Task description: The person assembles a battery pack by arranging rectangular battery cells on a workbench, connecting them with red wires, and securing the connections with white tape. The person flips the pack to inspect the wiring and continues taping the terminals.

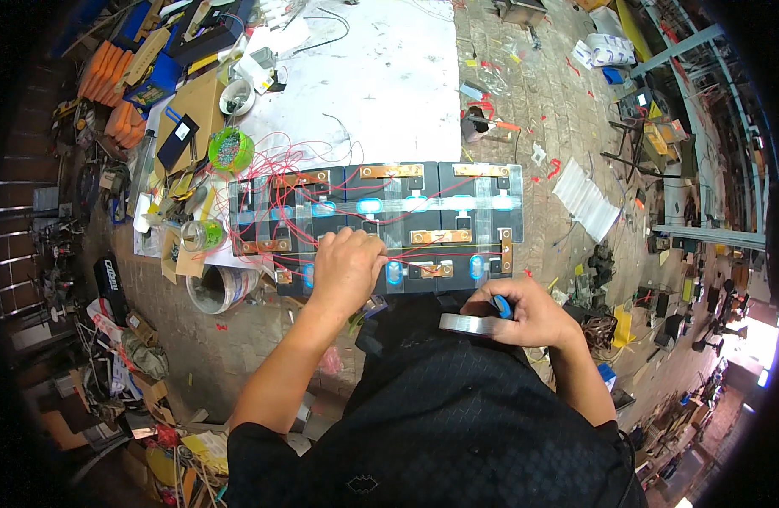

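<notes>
Closest in, my right hand (529, 313) is gripping a flat, ring-shaped roll of shiny clear tape (467, 326), with a small blue thing (502, 306) also tucked by the fingers. Left hand (349, 267) is palm down with fingers bent over a long black block-shaped pack (432, 220); can't tell if it's pinching anything. The pack has flat coppery strips, clear tape bands and thin red wires (275, 169) looping off its left end, and sits at the near end of the white worktop (389, 93).

Left of it there's a round, pale bucket (237, 286), contents too murky to read. Past that is a small green-and-clear tub (203, 235), then a bright green tub (230, 150) full of tiny greyish bits. Further back, a white round bowl (237, 98) has something dark inside.
</notes>
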Tool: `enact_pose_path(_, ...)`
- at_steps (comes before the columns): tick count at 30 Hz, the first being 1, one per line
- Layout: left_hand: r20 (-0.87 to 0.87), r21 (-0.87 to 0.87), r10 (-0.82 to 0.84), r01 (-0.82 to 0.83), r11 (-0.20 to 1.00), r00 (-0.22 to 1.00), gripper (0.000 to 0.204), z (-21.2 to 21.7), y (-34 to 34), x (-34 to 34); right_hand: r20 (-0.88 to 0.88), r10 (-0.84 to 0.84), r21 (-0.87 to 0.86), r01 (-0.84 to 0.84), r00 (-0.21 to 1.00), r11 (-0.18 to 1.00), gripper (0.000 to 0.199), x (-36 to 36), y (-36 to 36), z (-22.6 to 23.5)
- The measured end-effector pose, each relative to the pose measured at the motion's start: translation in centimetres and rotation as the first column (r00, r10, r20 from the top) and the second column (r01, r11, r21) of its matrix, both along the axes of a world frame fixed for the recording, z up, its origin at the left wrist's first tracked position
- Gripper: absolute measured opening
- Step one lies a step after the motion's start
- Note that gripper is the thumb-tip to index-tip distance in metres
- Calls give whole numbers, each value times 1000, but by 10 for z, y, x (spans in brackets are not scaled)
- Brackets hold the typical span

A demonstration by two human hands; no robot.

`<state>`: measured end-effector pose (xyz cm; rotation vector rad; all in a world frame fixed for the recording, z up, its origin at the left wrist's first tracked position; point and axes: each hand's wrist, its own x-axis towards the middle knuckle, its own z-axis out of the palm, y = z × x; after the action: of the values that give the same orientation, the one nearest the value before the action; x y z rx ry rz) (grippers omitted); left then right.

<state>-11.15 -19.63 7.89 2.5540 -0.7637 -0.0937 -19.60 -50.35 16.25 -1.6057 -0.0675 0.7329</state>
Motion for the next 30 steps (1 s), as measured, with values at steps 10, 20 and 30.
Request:
enact_pose_path(10, 18, -83, 140, -138, 987, 990, 20, 3, -14, -11, -17, 20, 19, -20, 1000, 1000, 26, 8, 1, 2)
enact_pose_path(20, 23, -94, 264, -261, 961, 964, 24, -4, -31, -21, -64, -11, -32, 9, 998, 999, 31, 14, 4, 3)
enact_pose_path(30, -162, 87, 355, -345, 934, 921, 22, -4, -37, -7, -66, 42, 12, -42, 997, 999, 48, 19, 20, -2)
